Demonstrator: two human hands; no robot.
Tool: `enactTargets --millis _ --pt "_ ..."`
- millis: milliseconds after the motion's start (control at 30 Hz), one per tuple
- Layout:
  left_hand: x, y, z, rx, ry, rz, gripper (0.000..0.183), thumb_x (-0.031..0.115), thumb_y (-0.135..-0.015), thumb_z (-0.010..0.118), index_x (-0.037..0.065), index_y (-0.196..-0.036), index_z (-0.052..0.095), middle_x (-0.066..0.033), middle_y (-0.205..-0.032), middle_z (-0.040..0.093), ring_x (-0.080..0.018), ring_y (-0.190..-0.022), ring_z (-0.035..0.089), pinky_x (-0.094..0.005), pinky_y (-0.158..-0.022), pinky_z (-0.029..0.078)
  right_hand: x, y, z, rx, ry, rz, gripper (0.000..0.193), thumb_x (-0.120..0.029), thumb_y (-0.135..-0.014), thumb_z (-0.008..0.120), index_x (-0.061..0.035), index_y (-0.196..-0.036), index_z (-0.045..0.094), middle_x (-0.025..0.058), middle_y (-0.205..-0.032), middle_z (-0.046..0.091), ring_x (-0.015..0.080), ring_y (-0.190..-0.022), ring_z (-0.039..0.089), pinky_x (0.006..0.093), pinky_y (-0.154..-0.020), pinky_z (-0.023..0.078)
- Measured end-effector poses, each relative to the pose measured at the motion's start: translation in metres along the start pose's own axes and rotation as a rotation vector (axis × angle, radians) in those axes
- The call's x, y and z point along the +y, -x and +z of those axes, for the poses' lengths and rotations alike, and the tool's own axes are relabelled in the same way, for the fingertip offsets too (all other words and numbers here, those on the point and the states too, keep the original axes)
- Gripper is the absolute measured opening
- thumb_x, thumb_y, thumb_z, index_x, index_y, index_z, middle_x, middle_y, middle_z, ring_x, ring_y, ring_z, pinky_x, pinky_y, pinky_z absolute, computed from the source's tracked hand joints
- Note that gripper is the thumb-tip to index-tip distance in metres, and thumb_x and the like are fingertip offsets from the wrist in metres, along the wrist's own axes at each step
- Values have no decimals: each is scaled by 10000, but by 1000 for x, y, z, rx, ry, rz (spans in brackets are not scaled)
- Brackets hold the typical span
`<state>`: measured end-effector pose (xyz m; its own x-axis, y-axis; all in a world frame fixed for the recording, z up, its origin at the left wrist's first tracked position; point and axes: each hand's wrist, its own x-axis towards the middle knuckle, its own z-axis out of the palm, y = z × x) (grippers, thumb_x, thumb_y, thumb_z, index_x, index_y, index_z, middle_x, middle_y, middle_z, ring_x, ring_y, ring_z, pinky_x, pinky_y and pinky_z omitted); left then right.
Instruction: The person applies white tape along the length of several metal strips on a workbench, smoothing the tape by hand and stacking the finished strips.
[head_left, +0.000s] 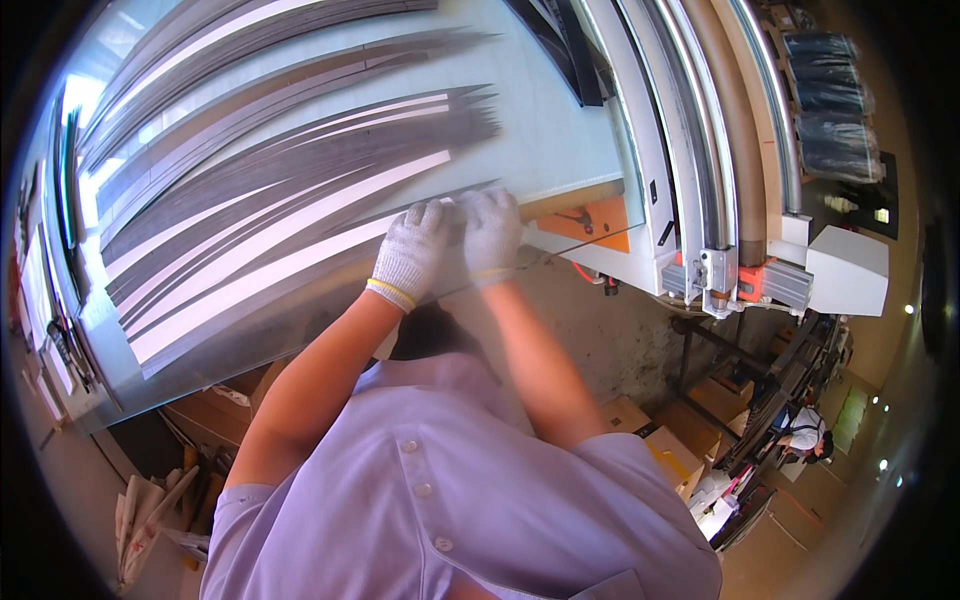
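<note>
Both my hands wear white knit gloves with yellow cuff bands and are close together at the near edge of a glass-topped table (560, 140). My left hand (413, 247) has its fingers curled down by the right end of the nearest bundle of long, thin grey strips (250, 290). Beside it my right hand (491, 232), slightly blurred, is also closed; what lies under its fingers is hidden. More grey strips (300, 140) with white faces lie in fanned bundles farther back, their pointed ends toward the right.
Right of the table stands a machine with long metal rails (700, 130), a white end housing (848, 270) and an orange panel (590, 222). Black angled bars (565, 50) lie at the far edge. Cardboard boxes (675, 455) sit below right; another person (805, 432) is in the distance.
</note>
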<state>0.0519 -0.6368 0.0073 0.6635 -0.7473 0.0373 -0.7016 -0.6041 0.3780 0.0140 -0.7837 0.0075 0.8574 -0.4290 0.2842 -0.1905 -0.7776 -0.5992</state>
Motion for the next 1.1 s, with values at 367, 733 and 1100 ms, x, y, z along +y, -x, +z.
enactTargets --millis 367,733,1100 --pt "-7 12 7 42 23 17 533 152 -889 653 15 -1395 557 -171 -1349 553 -354 -1204 566 -452 -1011 500 4 -6 -19 131 376 40 223 -118 -865 708 -131 -1086 731 96 -973 662 333 -954 593 469 -879 472" --pt "-4 12 -4 -2 10 -25 480 164 -844 646 19 -1300 618 -149 -1317 585 -346 -1187 582 -466 -993 508 -2 9 16 -111 203 -135 105 -157 -868 688 -101 -949 652 110 -955 625 349 -901 611 472 -794 497" --pt "-16 21 5 73 31 48 470 146 -844 642 -5 -1288 622 -160 -1327 591 -360 -1191 583 -477 -1003 509 2 4 25 -82 246 -87 155 -197 -849 705 -99 -931 617 117 -914 612 326 -858 643 462 -737 533"
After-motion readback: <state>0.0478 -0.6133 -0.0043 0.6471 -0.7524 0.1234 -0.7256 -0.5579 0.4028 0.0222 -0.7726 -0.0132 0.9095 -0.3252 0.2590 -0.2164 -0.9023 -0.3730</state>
